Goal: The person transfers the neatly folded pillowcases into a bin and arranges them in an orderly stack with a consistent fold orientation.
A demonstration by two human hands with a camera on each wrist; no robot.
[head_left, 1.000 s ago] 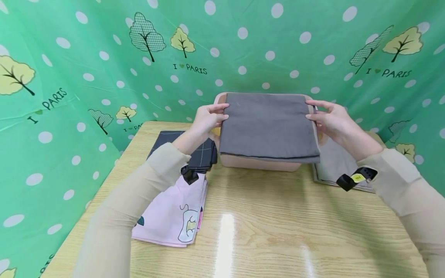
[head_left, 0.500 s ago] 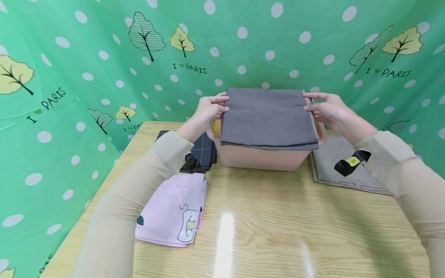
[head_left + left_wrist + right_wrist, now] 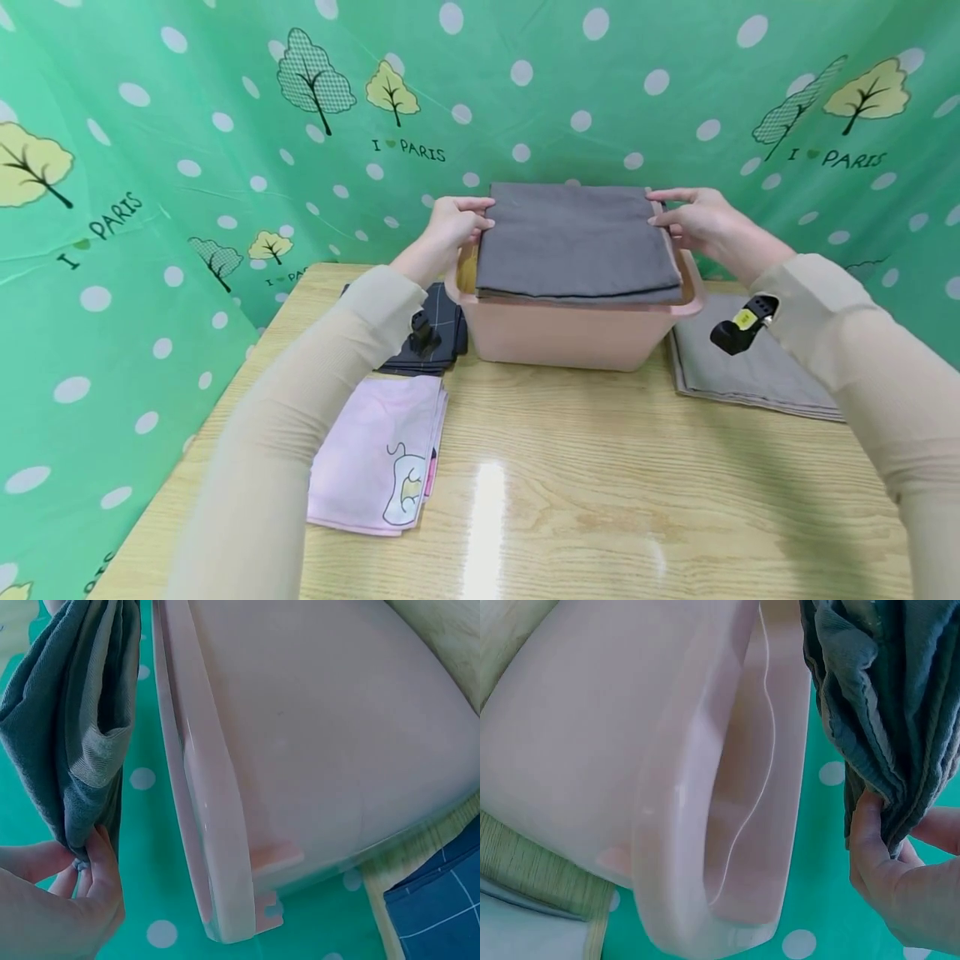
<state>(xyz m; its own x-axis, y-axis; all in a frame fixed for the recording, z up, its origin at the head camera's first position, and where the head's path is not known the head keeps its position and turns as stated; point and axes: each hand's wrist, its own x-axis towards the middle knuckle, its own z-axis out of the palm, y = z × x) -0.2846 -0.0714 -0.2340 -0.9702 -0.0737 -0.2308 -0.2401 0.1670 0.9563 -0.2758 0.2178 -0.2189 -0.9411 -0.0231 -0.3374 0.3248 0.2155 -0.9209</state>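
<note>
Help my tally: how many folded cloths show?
4: dark grey cloth, held over the pink plastic tub; navy checked cloth, pale pink cloth, left; light grey cloth, right. Others may be hidden.

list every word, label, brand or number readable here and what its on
"I (heart) PARIS": three times in full on the green curtain, at left, upper middle and right
"I (heart) PA", rest unclear: lower on the curtain
Lettering at the curtain's bottom left: too incomplete to read
Yellow label on the black strap, right wrist: too small to read
</note>
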